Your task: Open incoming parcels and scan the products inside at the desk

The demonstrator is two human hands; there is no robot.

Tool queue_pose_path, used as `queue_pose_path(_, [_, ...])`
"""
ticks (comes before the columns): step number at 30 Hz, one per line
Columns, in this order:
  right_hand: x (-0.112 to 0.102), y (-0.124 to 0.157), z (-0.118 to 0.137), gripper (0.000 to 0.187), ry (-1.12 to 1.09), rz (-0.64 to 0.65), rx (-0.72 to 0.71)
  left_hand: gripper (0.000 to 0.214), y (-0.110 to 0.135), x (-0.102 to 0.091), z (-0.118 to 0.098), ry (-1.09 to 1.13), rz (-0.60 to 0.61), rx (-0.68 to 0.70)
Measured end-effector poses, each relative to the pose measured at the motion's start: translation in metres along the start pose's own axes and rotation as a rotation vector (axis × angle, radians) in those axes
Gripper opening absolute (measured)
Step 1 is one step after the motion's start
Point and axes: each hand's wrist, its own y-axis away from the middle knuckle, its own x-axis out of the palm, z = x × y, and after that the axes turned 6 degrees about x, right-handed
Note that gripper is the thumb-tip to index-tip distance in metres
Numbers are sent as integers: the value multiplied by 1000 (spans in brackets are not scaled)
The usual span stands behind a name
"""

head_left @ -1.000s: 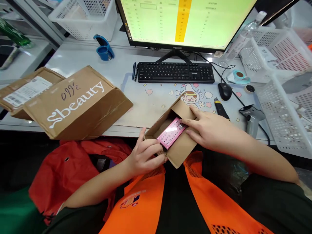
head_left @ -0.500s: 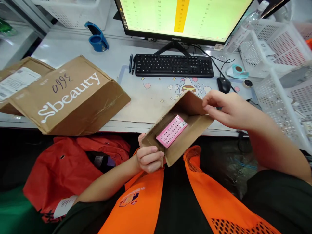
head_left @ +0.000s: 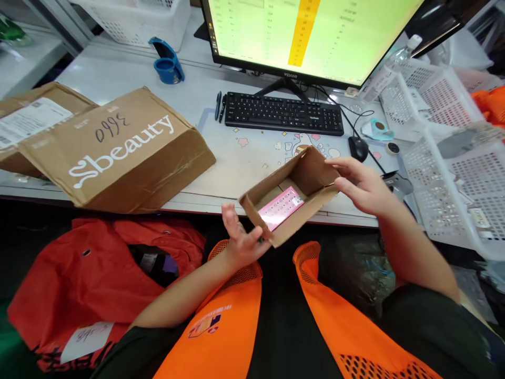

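A small open cardboard box [head_left: 300, 215] is tilted above the desk's front edge. Inside it lies a flat pink pack [head_left: 281, 208] with rows of small printed marks and a white label. My right hand [head_left: 355, 181] grips the box's far right end, thumb on the near side and fingers at the upper rim. At the near left corner, my left hand [head_left: 242, 237] has its fingers spread; its thumb touches the box wall, and its palm is partly under the corner. To the left sits a larger brown carton [head_left: 130, 152] printed "Sbeauty", with "3660" handwritten on it.
A keyboard [head_left: 283, 113] and a mouse [head_left: 358, 149] lie before the monitor [head_left: 290, 75]. White perforated baskets [head_left: 445, 173] stand at the right, and a blue holder [head_left: 168, 69] is at the back left. Below the desk edge is a red bag [head_left: 98, 273].
My left fingers have gone from curled round the box corner to spread. The right hand has closed further over the box end, whose flaps now stand more upright. The view has shifted slightly.
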Motion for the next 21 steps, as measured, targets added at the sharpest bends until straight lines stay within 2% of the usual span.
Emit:
queue_pose_path(2, [20,3,-21,71,-131,-64,6,97,-22,-6,1,22,-81,55])
queue_pose_path(5, [44,5,-36,74,-318,-100,-81,76,-44,-15,-1,56,-61,40])
queue_pose_path(8, [54,2,-34,71,-364,9,-172,51,-55,-21,-3,91,-52,22])
queue_pose_path(10, [59,0,-31,59,-304,44,-172,41,-62,-20,-4,129,-78,11])
queue_pose_path(11, [63,-1,-30,51,-286,-4,-154,38,-67,-19,-4,146,-106,6])
queue_pose_path(13, [73,-3,-30,39,-336,-206,-89,34,-77,-18,-4,177,-180,26])
queue_pose_path(15, [84,0,-30,48,-461,-413,-26,40,-90,-23,-4,193,-237,102])
queue_pose_path(17, [90,9,-33,55,-561,-513,-6,44,-106,-41,-5,154,-226,195])
queue_pose_path(18, [92,16,-37,53,-573,-525,0,44,-115,-56,-3,112,-200,232])
queue_pose_path(21, [96,41,-57,42,-408,-454,94,42,-152,-123,18,-73,-167,255])
